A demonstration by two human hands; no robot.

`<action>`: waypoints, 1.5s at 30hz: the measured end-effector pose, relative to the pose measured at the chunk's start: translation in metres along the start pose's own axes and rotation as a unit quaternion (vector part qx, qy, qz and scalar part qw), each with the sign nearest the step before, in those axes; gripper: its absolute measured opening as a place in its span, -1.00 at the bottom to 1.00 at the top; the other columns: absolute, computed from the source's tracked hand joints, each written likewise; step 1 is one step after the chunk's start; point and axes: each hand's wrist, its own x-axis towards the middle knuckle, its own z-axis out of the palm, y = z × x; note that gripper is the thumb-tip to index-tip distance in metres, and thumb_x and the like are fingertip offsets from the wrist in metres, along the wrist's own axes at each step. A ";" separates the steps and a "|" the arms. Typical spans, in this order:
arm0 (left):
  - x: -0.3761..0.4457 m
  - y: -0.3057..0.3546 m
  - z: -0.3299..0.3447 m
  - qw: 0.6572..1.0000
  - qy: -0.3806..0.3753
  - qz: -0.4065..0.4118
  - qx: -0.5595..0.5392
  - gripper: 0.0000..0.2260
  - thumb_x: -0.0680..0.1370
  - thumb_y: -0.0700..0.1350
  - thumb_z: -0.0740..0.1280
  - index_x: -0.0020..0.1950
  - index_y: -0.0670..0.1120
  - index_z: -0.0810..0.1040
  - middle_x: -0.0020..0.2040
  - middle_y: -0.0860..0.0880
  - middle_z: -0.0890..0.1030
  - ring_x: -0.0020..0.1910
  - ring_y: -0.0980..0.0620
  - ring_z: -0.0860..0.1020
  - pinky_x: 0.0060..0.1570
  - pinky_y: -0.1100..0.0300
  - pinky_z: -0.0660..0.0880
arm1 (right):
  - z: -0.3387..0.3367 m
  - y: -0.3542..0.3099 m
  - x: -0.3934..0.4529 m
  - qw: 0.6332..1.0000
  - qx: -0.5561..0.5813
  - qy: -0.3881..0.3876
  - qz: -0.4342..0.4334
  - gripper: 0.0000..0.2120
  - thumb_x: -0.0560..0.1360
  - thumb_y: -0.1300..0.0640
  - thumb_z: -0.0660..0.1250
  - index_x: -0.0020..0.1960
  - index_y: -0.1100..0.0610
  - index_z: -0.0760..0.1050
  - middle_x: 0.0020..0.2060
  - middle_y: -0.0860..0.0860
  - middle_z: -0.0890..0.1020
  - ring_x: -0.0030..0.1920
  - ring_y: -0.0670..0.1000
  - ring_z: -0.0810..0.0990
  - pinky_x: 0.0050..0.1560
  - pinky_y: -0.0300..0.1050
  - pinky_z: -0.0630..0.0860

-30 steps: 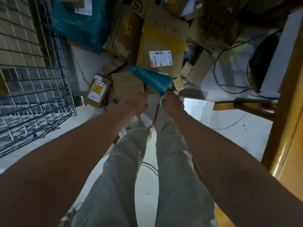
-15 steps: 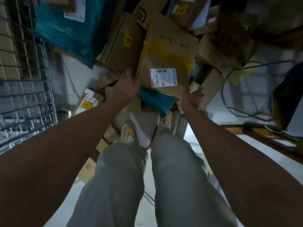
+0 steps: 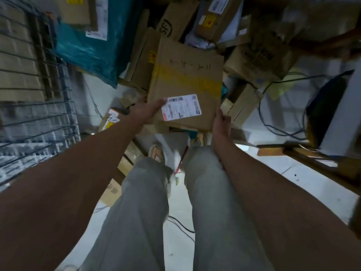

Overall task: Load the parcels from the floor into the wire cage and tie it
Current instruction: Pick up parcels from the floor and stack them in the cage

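A: Where was the box?

B: Just above centre, flat and brown, with yellow tape across it and a white label at its near end. It lay over the parcel heap, held at its near corners.

A: And the hands?

B: The left hand gripped the near-left corner, thumb on top touching the label's edge, fingers hidden beneath. The right hand clasped the near-right corner, thumb up along the box's edge, fingers hidden behind it.

A: What lay around it?

B: At eleven o'clock, a teal bag with a carton on it. At twelve and one o'clock, more cartons, blurred. At nine o'clock stood the cage, well apart from the box, already showing brown parcels behind its wires. Just beside the left wrist was a small box with a yellow sticker.

A: Anything nearer?

B: At six o'clock, grey trousers and shoes, with a red cord between the legs. At three o'clock, black cables on the pale floor beside a wooden frame.
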 end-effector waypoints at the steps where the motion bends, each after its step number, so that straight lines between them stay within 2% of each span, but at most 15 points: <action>1: -0.022 -0.008 -0.014 1.000 0.000 -0.005 -0.014 0.07 -0.02 0.53 0.57 0.35 0.00 0.55 0.13 -0.04 0.71 0.03 -0.09 0.71 0.08 -0.12 0.66 | -0.010 -0.003 -0.028 0.999 0.019 -0.038 0.009 -0.51 0.55 -0.33 0.15 0.24 0.03 0.42 0.24 0.12 0.59 0.15 0.17 0.59 0.21 0.13 0.54; 5: -0.156 0.005 -0.060 0.998 -0.005 -0.006 -0.060 -0.16 0.19 0.38 0.62 0.32 -0.05 0.56 0.09 -0.06 0.73 0.02 -0.11 0.73 0.09 -0.14 0.65 | -0.065 -0.037 -0.144 0.991 -0.019 -0.135 -0.005 -0.46 0.50 -0.44 0.14 0.20 -0.04 0.45 0.17 0.06 0.62 0.13 0.14 0.61 0.25 0.17 0.54; 8: -0.263 0.043 -0.094 0.997 0.021 0.016 -0.076 -0.42 0.40 0.26 0.56 0.25 -0.08 0.57 0.00 -0.05 0.74 -0.11 -0.05 0.72 -0.17 0.07 0.65 | -0.102 -0.096 -0.233 0.983 -0.079 -0.144 -0.086 -0.32 0.55 -0.42 0.13 0.37 0.10 0.46 0.26 0.14 0.57 0.22 0.21 0.56 0.29 0.10 0.47; 11: -0.351 0.079 -0.129 0.994 0.043 0.066 -0.072 -0.67 0.59 0.15 0.41 0.16 -0.07 0.51 0.03 -0.09 0.67 -0.14 -0.02 0.66 -0.25 0.14 0.58 | -0.133 -0.157 -0.314 0.969 -0.089 -0.137 -0.185 -0.23 0.50 -0.53 0.02 0.49 -0.03 0.34 0.33 0.09 0.52 0.25 0.19 0.54 0.30 0.14 0.45; 13: -0.406 0.091 -0.160 0.988 0.078 0.105 -0.083 -0.63 0.62 0.17 0.35 0.24 -0.09 0.47 0.07 -0.13 0.64 -0.13 -0.05 0.65 -0.31 0.16 0.59 | -0.145 -0.186 -0.373 0.954 -0.072 -0.160 -0.244 -0.31 0.56 -0.46 0.03 0.55 -0.09 0.25 0.37 0.03 0.49 0.25 0.09 0.52 0.26 0.05 0.45; 17: -0.486 0.077 -0.220 0.965 0.153 0.165 -0.135 -0.53 0.57 0.25 0.37 0.19 -0.14 0.58 0.04 -0.15 0.69 -0.12 -0.09 0.68 -0.09 -0.02 0.68 | -0.146 -0.220 -0.454 0.903 -0.114 -0.218 -0.353 -0.33 0.59 -0.43 0.01 0.55 -0.07 0.23 0.40 0.04 0.47 0.31 0.13 0.51 0.31 0.19 0.48; 19: -0.518 0.054 -0.244 0.948 0.185 0.186 -0.182 -0.39 0.48 0.39 0.38 0.23 -0.10 0.58 0.05 -0.11 0.68 -0.05 -0.10 0.68 -0.13 -0.01 0.68 | -0.131 -0.233 -0.482 0.870 -0.137 -0.271 -0.389 -0.33 0.58 -0.44 0.02 0.54 -0.08 0.24 0.38 0.03 0.50 0.29 0.12 0.53 0.26 0.17 0.53; 22: -0.558 0.007 -0.260 0.916 0.247 0.169 -0.268 -0.14 0.26 0.59 0.38 0.35 0.03 0.54 0.14 -0.04 0.70 0.05 -0.07 0.70 -0.03 -0.08 0.69 | -0.111 -0.249 -0.535 0.807 -0.211 -0.335 -0.438 -0.45 0.64 -0.33 0.01 0.51 -0.07 0.28 0.28 -0.01 0.55 0.16 0.00 0.58 0.03 -0.14 0.56; 24: -0.588 -0.023 -0.254 0.893 0.278 0.158 -0.317 -0.27 0.39 0.49 0.38 0.39 0.05 0.50 0.12 -0.03 0.71 -0.01 -0.04 0.71 -0.07 -0.05 0.70 | -0.099 -0.248 -0.561 0.765 -0.240 -0.381 -0.461 -0.48 0.66 -0.30 0.01 0.51 -0.07 0.28 0.26 -0.01 0.54 0.12 -0.04 0.58 0.03 -0.17 0.53; 28: -0.623 -0.087 -0.228 0.850 0.367 0.099 -0.365 -0.32 0.55 0.38 0.29 0.52 -0.02 0.34 0.18 -0.14 0.67 -0.07 -0.10 0.71 -0.35 0.10 0.64 | -0.065 -0.224 -0.596 0.705 -0.336 -0.415 -0.466 -0.37 0.54 -0.49 0.02 0.48 -0.19 0.31 0.30 0.03 0.54 0.20 0.15 0.56 0.21 0.25 0.57; 31: -0.636 -0.130 -0.210 0.843 0.369 0.070 -0.385 -0.31 0.54 0.41 0.28 0.46 -0.06 0.34 0.16 -0.15 0.65 -0.07 -0.12 0.70 -0.28 -0.05 0.69 | -0.065 -0.191 -0.617 0.664 -0.367 -0.435 -0.484 -0.45 0.62 -0.38 0.02 0.45 -0.12 0.38 0.16 0.03 0.59 0.03 0.05 0.58 0.06 0.05 0.58; 34: -0.651 -0.172 -0.193 0.825 0.390 0.063 -0.405 -0.33 0.55 0.40 0.26 0.44 -0.07 0.33 0.12 -0.10 0.64 -0.09 -0.06 0.69 -0.31 0.04 0.68 | -0.067 -0.160 -0.634 0.622 -0.380 -0.470 -0.498 -0.48 0.64 -0.32 0.02 0.47 -0.08 0.38 0.14 0.00 0.59 0.00 -0.07 0.57 -0.12 -0.14 0.48; 39: -0.658 -0.247 -0.182 0.785 0.410 0.047 -0.462 -0.30 0.54 0.41 0.28 0.46 -0.07 0.34 0.14 -0.14 0.65 -0.10 -0.09 0.70 -0.36 0.06 0.66 | -0.050 -0.101 -0.673 0.581 -0.435 -0.470 -0.502 -0.45 0.58 -0.43 0.01 0.36 -0.15 0.44 0.11 0.00 0.61 0.05 0.05 0.62 0.10 0.11 0.59; 43: -0.670 -0.306 -0.183 0.773 0.417 0.042 -0.476 -0.32 0.54 0.40 0.27 0.44 -0.07 0.34 0.13 -0.14 0.65 -0.10 -0.12 0.70 -0.29 -0.01 0.69 | -0.040 -0.049 -0.701 0.556 -0.442 -0.481 -0.514 -0.50 0.61 -0.39 0.03 0.31 -0.10 0.46 0.05 -0.01 0.63 -0.01 0.03 0.63 -0.07 -0.01 0.62; 45: -0.676 -0.333 -0.183 0.763 0.425 0.041 -0.486 -0.33 0.54 0.41 0.27 0.43 -0.06 0.34 0.10 -0.13 0.66 -0.09 -0.11 0.70 -0.27 -0.03 0.70 | -0.027 -0.026 -0.709 0.537 -0.454 -0.476 -0.527 -0.39 0.54 -0.49 0.01 0.36 -0.15 0.45 0.07 -0.02 0.64 0.01 0.06 0.65 0.00 0.12 0.65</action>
